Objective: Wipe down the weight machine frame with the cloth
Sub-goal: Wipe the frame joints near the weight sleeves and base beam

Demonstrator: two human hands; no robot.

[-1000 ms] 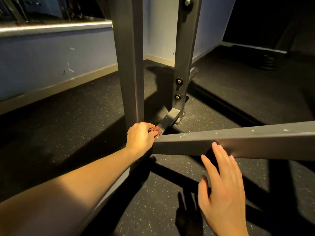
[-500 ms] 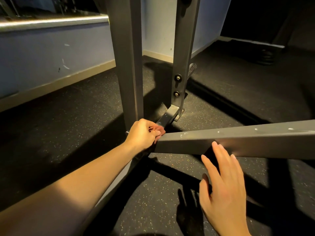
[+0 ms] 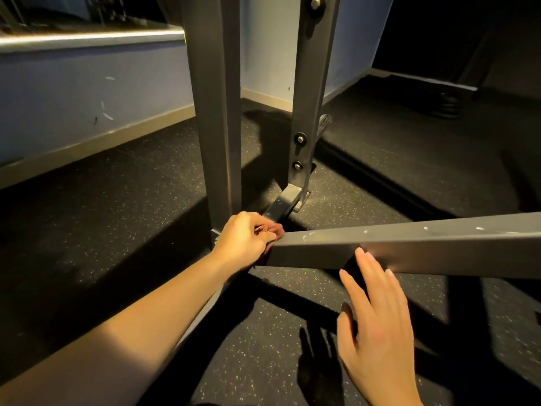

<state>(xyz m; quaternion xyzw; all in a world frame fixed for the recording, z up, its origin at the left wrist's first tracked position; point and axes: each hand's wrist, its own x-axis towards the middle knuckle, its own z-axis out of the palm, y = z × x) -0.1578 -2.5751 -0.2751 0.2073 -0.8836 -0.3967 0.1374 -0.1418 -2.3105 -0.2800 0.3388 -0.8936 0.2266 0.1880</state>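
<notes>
Head cam is showing the left hand [image 3: 246, 235] bunching a reddish-brown cloth [image 3: 270, 229], fingers curled tight round it, at the joint where the grey crossbar [image 3: 409, 247] is meeting the front upright [image 3: 216, 112]. Cloth is touching the bar's end and is mostly hidden in the fist. Right hand [image 3: 377, 323] is lying open & holding nothing, fingers straight and slightly apart, tips against the crossbar's near face.

Assessment: step in hand is prob. wiping the joint and bar end. Pale specks are showing along the crossbar's top face, so that stretch is likely needing work.

Recs:
- Cloth is working as a tight wad, giving little contact. Opening it flatter under the palm is advisable.
- Pushing a cloth edge into the corner first, then drawing along the top face to the right, then near face & underside.
- Bracing hand is sitting in the wipe path; shifting it ahead of the cloth is advisable.
- Watching knuckles against the upright's edge.

Bolted rear upright [image 3: 307, 98] & its foot bracket [image 3: 285, 202] on the speckled rubber floor [image 3: 117, 215]: cleaned or not, can't tell.
</notes>
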